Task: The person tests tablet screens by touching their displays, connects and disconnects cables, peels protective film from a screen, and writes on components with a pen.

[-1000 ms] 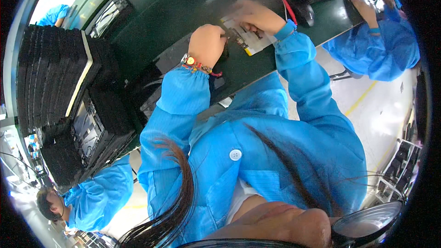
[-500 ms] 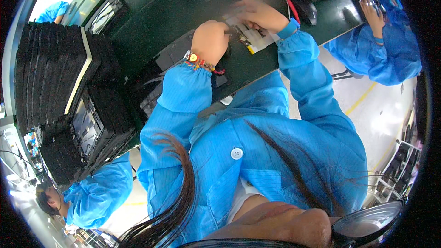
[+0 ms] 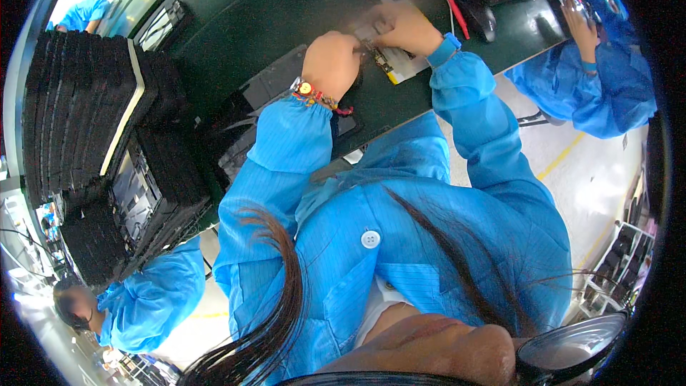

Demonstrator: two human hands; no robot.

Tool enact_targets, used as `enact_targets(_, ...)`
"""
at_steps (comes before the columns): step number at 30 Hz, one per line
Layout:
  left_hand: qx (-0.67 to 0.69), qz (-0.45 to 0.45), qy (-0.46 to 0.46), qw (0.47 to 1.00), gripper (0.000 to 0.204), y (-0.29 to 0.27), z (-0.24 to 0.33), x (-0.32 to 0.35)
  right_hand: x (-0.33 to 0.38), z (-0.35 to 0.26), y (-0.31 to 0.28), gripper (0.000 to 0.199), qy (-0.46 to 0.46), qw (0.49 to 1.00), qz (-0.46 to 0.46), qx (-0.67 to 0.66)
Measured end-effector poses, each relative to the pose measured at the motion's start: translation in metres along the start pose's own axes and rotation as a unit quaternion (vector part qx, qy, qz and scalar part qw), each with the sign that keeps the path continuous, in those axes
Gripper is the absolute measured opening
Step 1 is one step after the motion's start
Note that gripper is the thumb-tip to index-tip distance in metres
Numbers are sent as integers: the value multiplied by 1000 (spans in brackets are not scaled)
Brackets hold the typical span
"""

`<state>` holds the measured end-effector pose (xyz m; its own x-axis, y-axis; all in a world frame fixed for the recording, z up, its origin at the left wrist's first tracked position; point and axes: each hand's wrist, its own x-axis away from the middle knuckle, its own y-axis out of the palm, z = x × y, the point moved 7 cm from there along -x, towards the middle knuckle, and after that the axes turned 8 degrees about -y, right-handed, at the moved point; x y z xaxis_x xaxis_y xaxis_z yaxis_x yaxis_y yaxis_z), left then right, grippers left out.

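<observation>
1. Fingers of your left hand curl shut onto the small circuit board; grip detail hidden.
2. Your right hand presses flat, fingers bent.
3. Board lies on the dark bench, long axis running far-left to near-right.

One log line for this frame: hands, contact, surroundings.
left hand: on small board | right hand: pressing same board | surface: dark bench

Dark green workbench, pale floor, yellow floor line
</observation>
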<state>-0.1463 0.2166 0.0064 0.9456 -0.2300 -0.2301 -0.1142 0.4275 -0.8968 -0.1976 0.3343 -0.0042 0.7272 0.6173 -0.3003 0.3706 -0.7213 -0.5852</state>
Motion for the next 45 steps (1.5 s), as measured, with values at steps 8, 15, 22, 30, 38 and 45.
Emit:
enact_targets(8,-6,2,3,1000,15,1,2,-1,-1,0,0,36,37,999,-18,28)
enact_targets(15,-7,-11,8,1000,14,2,1,-2,-3,2,3,33,23,999,-17,31)
enact_targets(22,-40,26,67,997,35,-42,14,22,-6,7,13,34,-34,995,-47,77)
enact_targets(30,-165,13,-67,984,51,-129,-57,139,32,0,-36,22,-29,980,139,136)
enact_targets(38,-32,119,-304,945,56,-118,-106,210,24,-10,-21,38,-70,946,87,304)
enact_targets(45,91,186,-335,919,52,-120,-110,217,22,-7,-14,33,-95,910,96,392)
